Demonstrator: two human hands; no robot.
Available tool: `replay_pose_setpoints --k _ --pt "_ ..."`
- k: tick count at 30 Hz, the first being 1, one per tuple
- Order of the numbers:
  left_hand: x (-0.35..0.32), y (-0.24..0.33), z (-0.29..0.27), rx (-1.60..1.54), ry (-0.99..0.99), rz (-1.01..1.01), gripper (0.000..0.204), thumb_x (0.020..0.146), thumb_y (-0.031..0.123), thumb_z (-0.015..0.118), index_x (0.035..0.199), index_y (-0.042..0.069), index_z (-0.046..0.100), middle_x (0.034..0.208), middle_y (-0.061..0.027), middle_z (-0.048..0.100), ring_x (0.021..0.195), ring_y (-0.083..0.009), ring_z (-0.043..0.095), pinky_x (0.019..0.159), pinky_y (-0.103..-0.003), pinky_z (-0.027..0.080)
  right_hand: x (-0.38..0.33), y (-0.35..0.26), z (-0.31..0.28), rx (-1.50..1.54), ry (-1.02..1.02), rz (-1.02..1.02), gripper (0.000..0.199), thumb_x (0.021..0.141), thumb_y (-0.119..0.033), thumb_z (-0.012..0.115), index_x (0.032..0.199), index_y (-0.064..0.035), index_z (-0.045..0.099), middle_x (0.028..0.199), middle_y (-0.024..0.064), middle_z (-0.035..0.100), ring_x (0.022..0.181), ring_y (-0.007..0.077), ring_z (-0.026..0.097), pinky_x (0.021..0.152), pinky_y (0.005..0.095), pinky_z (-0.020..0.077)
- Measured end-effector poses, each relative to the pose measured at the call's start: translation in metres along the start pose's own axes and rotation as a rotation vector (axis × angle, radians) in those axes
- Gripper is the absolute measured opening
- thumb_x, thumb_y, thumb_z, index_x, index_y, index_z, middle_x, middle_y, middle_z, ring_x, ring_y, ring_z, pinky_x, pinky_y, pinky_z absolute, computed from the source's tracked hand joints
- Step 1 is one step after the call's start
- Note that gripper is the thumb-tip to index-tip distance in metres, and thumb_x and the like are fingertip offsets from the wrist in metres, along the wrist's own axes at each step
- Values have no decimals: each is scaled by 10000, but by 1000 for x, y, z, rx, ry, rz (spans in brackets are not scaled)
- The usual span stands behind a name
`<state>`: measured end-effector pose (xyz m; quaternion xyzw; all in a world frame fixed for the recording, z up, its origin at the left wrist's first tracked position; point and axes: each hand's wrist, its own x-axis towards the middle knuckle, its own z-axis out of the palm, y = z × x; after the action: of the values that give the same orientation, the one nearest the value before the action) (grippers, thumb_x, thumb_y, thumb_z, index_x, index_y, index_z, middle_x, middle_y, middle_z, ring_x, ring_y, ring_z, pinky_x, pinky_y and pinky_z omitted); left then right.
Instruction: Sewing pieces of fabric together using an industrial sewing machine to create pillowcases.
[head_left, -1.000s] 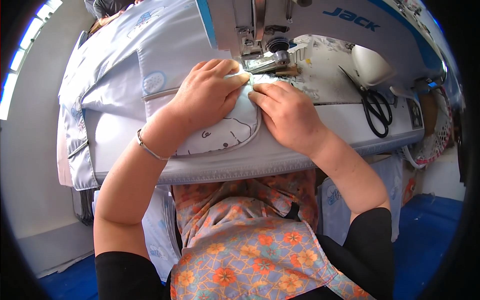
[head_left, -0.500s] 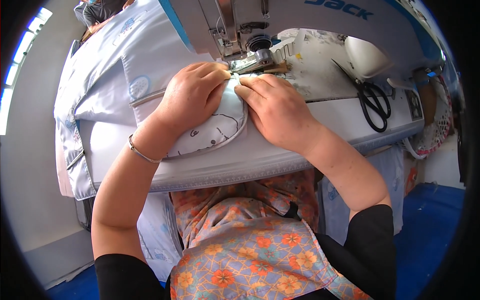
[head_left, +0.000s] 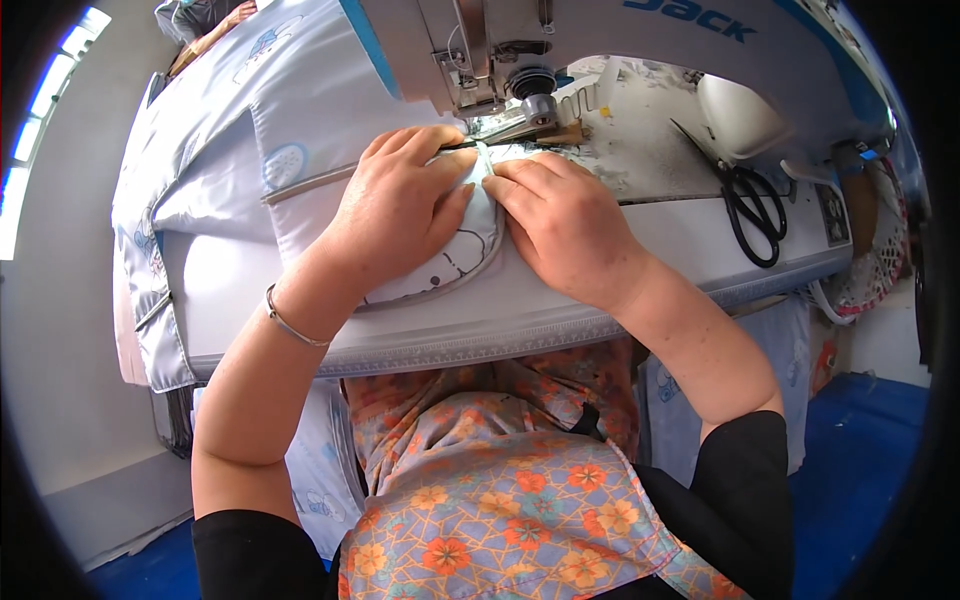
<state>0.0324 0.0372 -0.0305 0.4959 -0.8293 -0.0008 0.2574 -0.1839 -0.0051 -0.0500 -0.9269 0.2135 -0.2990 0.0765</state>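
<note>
White fabric (head_left: 470, 245) with line drawings lies on the counter (head_left: 440, 342), its far end near the foot of the grey sewing machine (head_left: 600, 30). The right hand (head_left: 572, 228) pinches its piped edge; the left hand (head_left: 400, 205) rests over it, whether pinching I cannot tell. Black scissors (head_left: 735, 190) lie rightward.

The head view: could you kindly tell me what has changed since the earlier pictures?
The left hand has shifted slightly at the wrist toward the person, covering more of the printed fabric panel. Nothing was visibly released or newly grasped. The right hand stays at the panel's edge; the black-handled scissors lie unmoved.
</note>
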Motion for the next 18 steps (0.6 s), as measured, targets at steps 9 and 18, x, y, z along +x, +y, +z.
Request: replay_pose_setpoints --k 9,18 --pt "2 -5 4 5 -4 -16 305 842 157 633 1110 46 728 1203 -171 644 1124 -365 601 1038 -466 440 -1 0 2 -32 9 -2 343 798 -12 687 1139 30 688 1124 140 678 1037 305 639 928 393 536" --pt "5 -11 7 25 20 -3 294 813 135 630 1071 36 732 1133 -153 666 1058 -346 625 989 -449 481 2 0 3 -9 18 8 347 802 -18 682 1146 22 688 1119 139 673 1045 307 635 933 398 532"
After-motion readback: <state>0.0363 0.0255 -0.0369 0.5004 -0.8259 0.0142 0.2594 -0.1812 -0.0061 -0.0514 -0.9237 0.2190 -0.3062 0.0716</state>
